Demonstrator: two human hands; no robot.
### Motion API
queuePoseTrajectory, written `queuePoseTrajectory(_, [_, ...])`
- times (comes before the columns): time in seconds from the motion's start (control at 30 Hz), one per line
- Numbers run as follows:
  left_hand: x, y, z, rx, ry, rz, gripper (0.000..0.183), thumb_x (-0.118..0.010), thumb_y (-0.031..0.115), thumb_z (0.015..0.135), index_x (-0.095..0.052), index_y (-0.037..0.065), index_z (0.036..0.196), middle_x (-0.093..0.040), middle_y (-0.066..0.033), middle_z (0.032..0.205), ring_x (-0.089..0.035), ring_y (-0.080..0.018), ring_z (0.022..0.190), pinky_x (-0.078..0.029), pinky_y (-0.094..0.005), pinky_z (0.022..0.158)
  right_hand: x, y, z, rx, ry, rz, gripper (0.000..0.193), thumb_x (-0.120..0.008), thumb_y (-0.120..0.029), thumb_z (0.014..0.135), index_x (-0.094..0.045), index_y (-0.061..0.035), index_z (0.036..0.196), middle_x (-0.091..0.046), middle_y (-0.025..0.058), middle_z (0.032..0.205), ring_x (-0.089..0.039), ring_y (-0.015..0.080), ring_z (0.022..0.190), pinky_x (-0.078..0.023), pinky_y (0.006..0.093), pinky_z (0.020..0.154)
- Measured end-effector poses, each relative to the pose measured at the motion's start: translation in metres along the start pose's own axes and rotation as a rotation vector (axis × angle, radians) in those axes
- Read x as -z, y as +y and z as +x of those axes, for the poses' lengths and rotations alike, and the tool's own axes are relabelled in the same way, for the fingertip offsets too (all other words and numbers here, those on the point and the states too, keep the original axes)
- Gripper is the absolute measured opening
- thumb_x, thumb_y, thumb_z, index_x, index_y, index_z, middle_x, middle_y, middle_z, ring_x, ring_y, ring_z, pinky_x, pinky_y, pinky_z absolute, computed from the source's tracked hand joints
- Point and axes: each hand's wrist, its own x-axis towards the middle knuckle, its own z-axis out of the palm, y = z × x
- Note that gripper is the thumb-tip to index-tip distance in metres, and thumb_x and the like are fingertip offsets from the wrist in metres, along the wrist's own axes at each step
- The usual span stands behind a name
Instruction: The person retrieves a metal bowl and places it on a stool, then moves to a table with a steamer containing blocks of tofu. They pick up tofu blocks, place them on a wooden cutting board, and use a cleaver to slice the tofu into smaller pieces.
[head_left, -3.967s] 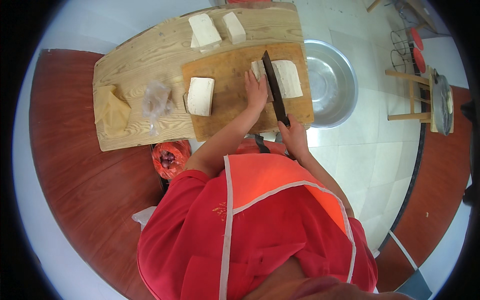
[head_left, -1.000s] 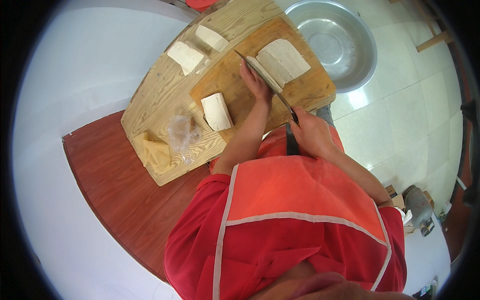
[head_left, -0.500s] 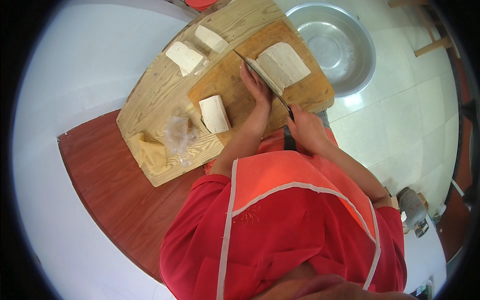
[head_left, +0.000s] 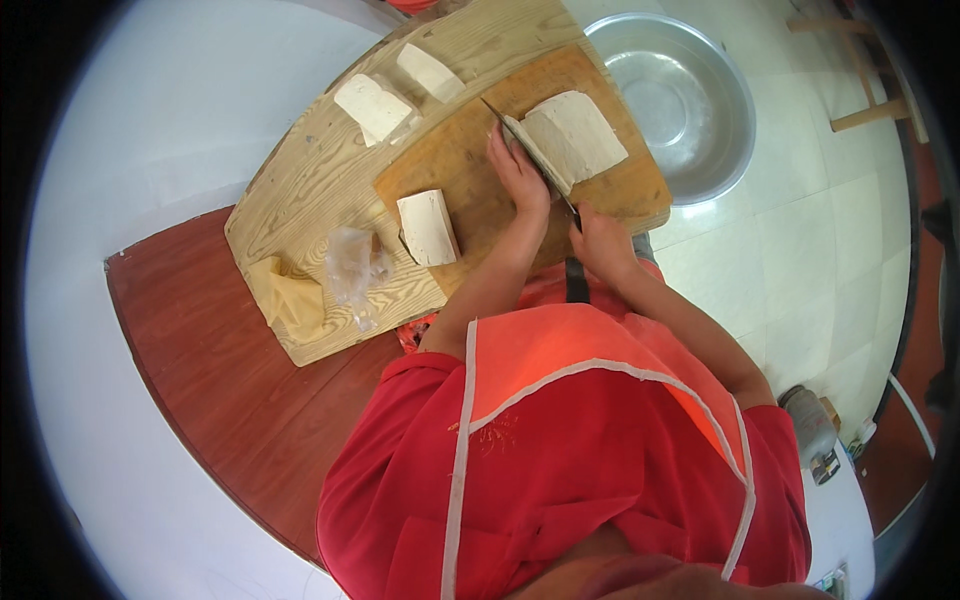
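Note:
In my right hand (head_left: 603, 245) is the handle of a knife (head_left: 533, 152). Its long blade slants up and left along the left side of a pale tofu block (head_left: 580, 135) on the wooden cutting board (head_left: 478, 215). My left hand (head_left: 520, 178) has its fingers stretched out and lies along the left side of the blade, apparently touching it. A smaller tofu block (head_left: 428, 226) rests near the board's left edge. Beyond the board, slabs of tofu (head_left: 375, 106) and another tofu piece (head_left: 430, 73) lie on the table.
A wooden table (head_left: 290, 215) carries the board. On its near left part are a crumpled clear plastic bag (head_left: 350, 275) and a tan cloth-like sheet (head_left: 288, 300). To the right, a large metal basin (head_left: 738, 150) stands on the tiled floor. A wooden stool (head_left: 870, 115) shows at far right.
The right hand with the knife handle has shifted slightly forward over the board. My left hand stays beside the blade. The whole view has shifted a little.

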Motion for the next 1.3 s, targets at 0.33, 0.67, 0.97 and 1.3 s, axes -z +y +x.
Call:
queuePoseTrajectory(0.33, [0.012, 0.007, 0.002, 0.063, -0.046, -0.054, 0.043, -0.041, 0.014, 0.1, -0.041, 0.005, 0.142, -0.042, -0.0146, 0.144, -0.041, -0.0267, 0.132, -0.031, -0.0351, 0.109, 0.027, 0.034, 0.018, -0.106, -0.105, 0.436, 0.033, -0.055, -0.011, 0.079, -0.06, 0.0018, 0.109, -0.065, 0.0191, 0.089, -0.063, 0.0306, 0.084, -0.049, 0.0408, 0.075])
queuePoseTrajectory(0.67, [0.024, 0.0, 0.001, 0.183, -0.096, -0.352, 0.043, -0.037, 0.017, 0.103, -0.038, 0.006, 0.144, -0.041, -0.0104, 0.145, -0.039, -0.0204, 0.13, -0.029, -0.0317, 0.109, 0.038, 0.063, 0.031, -0.26, -0.289, 1.023, 0.015, -0.062, -0.009, 0.082, -0.058, -0.0056, 0.096, -0.059, 0.0046, 0.07, -0.056, 0.0132, 0.053, -0.047, 0.0277, 0.051])
queuePoseTrajectory(0.97, [0.026, 0.009, 0.004, 0.227, -0.112, -0.385, 0.046, -0.038, 0.019, 0.103, -0.034, 0.007, 0.147, -0.039, -0.0111, 0.147, -0.038, -0.0213, 0.132, -0.028, -0.0316, 0.11, 0.075, 0.049, 0.032, -0.441, -0.461, 1.366, 0.015, -0.061, -0.007, 0.085, -0.052, -0.0077, 0.097, -0.058, 0.0052, 0.07, -0.054, 0.014, 0.05, -0.047, 0.0266, 0.047])
queuePoseTrajectory(1.3, [0.013, 0.015, 0.001, 0.206, -0.042, -0.328, 0.05, -0.041, 0.02, 0.101, -0.03, 0.008, 0.149, -0.037, -0.0141, 0.149, -0.037, -0.0259, 0.135, -0.027, -0.0335, 0.111, 0.088, -0.017, -0.031, 0.064, 0.068, 0.254, 0.031, -0.06, -0.01, 0.084, -0.057, 0.0014, 0.112, -0.064, 0.0227, 0.078, -0.064, 0.0387, 0.072, -0.05, 0.0443, 0.063])
